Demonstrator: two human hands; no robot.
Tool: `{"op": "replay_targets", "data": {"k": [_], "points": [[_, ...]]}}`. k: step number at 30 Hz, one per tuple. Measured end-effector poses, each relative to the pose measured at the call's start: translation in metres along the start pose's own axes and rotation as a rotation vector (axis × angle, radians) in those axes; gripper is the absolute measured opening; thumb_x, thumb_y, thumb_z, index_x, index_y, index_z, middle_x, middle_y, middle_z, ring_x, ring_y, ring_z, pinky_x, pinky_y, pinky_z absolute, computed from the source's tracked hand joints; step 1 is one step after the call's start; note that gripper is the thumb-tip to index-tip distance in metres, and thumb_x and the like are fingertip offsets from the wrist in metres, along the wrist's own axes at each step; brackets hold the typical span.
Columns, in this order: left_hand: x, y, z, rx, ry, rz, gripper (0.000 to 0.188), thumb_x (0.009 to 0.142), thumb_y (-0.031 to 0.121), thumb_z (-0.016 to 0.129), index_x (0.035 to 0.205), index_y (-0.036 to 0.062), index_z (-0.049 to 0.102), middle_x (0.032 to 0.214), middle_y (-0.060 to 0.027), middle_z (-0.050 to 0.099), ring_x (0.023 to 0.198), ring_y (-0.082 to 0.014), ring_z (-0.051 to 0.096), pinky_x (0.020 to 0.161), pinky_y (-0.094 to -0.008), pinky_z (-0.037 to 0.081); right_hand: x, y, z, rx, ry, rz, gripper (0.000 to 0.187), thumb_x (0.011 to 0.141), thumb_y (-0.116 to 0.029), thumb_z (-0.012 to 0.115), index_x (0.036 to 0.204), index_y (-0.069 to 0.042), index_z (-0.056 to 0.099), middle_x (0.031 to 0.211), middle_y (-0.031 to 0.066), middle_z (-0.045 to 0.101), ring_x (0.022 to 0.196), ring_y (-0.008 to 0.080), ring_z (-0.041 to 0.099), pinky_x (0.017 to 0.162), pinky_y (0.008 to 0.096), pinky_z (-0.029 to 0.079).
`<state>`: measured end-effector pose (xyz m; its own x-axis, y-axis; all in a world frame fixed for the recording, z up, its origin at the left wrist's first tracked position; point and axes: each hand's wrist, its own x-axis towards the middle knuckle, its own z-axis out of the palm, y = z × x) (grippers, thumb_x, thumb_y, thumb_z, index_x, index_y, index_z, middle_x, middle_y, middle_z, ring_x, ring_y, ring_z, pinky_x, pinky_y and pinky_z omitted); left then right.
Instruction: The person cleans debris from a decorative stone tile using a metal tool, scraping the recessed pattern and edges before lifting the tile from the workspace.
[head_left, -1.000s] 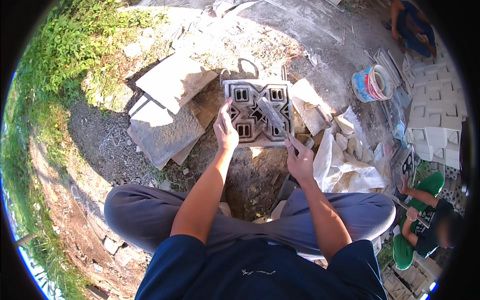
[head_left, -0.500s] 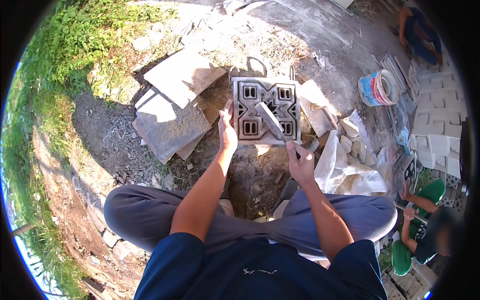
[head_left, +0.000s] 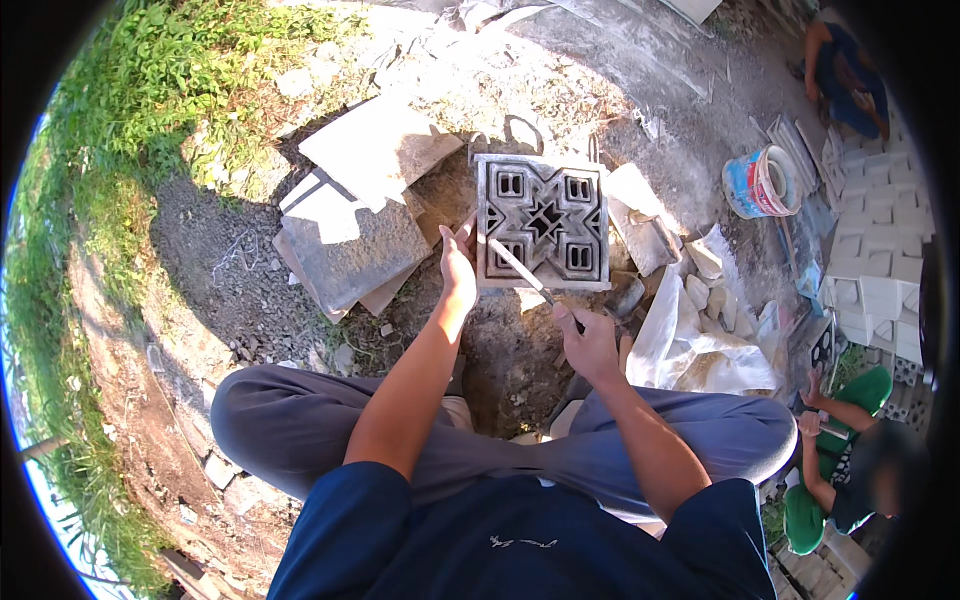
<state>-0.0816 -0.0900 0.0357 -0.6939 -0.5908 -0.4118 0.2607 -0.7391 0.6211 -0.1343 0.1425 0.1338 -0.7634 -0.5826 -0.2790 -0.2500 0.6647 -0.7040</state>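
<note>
Patterned block (head_left: 572,214) lies ahead of the seated person, face up. Near edge: bare dirt (head_left: 505,345) runs back to the bent legs (head_left: 310,420). Left edge: a gap, then the stacked slabs (head_left: 362,256). Right edge: tighter, broken pieces (head_left: 645,228) close beside it, white plastic sheet (head_left: 668,345) nearer. Left hand (head_left: 458,272) open, fingers pointing far, at the block's left edge; contact cannot be told. Right hand (head_left: 590,345) closed around a slim bar (head_left: 520,265), which slants far-left over the block's near edge.
</note>
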Motion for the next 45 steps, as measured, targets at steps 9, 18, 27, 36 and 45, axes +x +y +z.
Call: {"op": "replay_targets", "data": {"k": [9, 18, 27, 36, 45], "points": [[0.01, -0.007, -0.011, 0.028, 0.013, 0.046, 0.059, 0.11, 0.042, 0.029, 0.14, -0.0016, 0.053, 0.142, -0.0131, 0.056, 0.131, -0.0227, 0.052, 0.115, -0.0358, 0.033, 0.007, -0.01, -0.003, 0.106, 0.103, -0.063, 0.045, 0.1, -0.037, 0.059, 0.088, 0.005, 0.068, 0.059, 0.0185, 0.053, 0.051, 0.0212, 0.045, 0.053, 0.0392, 0.04], [0.008, -0.008, -0.015, 0.02, 0.006, 0.076, 0.06, 0.109, 0.044, 0.033, 0.14, -0.0028, 0.052, 0.141, -0.0131, 0.057, 0.131, -0.0231, 0.051, 0.115, -0.0372, 0.032, 0.001, -0.013, -0.005, -0.052, 0.0, 0.017, 0.038, 0.1, -0.034, 0.058, 0.108, 0.001, 0.071, 0.067, 0.023, 0.06, 0.061, 0.0356, 0.06, 0.063, 0.0415, 0.047], [-0.002, 0.003, 0.0, 0.053, 0.013, 0.093, 0.051, 0.109, 0.036, 0.036, 0.141, -0.0009, 0.052, 0.135, -0.0114, 0.061, 0.121, -0.0214, 0.058, 0.109, -0.0362, 0.041, 0.01, -0.043, -0.013, -0.043, -0.009, 0.098, 0.04, 0.099, -0.037, 0.058, 0.107, 0.0, 0.072, 0.081, 0.0274, 0.067, 0.079, 0.0441, 0.067, 0.072, 0.0446, 0.051], [0.0, 0.006, 0.004, 0.067, -0.071, 0.072, 0.051, 0.11, 0.033, 0.028, 0.144, 0.0015, 0.048, 0.14, -0.0106, 0.057, 0.123, -0.0229, 0.058, 0.109, -0.0377, 0.043, 0.037, -0.063, -0.005, -0.013, 0.075, -0.085, 0.035, 0.1, -0.026, 0.057, 0.114, 0.004, 0.069, 0.09, 0.0287, 0.069, 0.089, 0.0377, 0.072, 0.08, 0.0381, 0.053], [0.005, -0.002, -0.011, 0.149, -0.078, 0.171, 0.054, 0.11, 0.037, 0.032, 0.142, -0.0027, 0.049, 0.137, -0.0116, 0.058, 0.124, -0.021, 0.055, 0.109, -0.0349, 0.039, 0.039, -0.063, -0.004, -0.039, 0.045, -0.098, 0.028, 0.095, -0.022, 0.059, 0.117, -0.01, 0.071, 0.093, 0.0256, 0.068, 0.09, 0.0413, 0.069, 0.073, 0.0387, 0.053]]}}
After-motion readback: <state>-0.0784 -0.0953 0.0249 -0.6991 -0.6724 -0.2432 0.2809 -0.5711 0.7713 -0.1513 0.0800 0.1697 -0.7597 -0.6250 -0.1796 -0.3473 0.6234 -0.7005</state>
